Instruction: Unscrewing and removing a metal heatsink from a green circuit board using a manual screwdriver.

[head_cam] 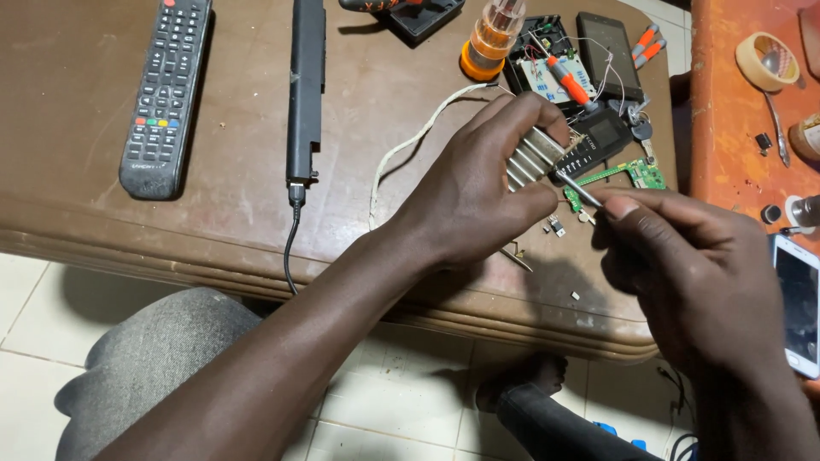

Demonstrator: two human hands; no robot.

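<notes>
My left hand (478, 188) grips a ribbed silver metal block (531, 156), a finned heat sink, above the brown table (359, 248). A black part with small pins (585, 152) sits at the block's right end. My right hand (683, 273) pinches a thin metal tool (574, 186) whose tip touches the block's lower right corner. A small green circuit board (636, 173) lies just behind the tool. Tiny loose parts (555, 226) lie on the table under my hands.
A grey remote control (162, 98) and a long black battery pack (306, 90) with a cable lie at left. An orange screwdriver set (491, 43), a breadboard (551, 77), a black phone (608, 55) and small pliers (647, 44) sit behind. Tape roll (766, 60) and a white phone (799, 303) are at right.
</notes>
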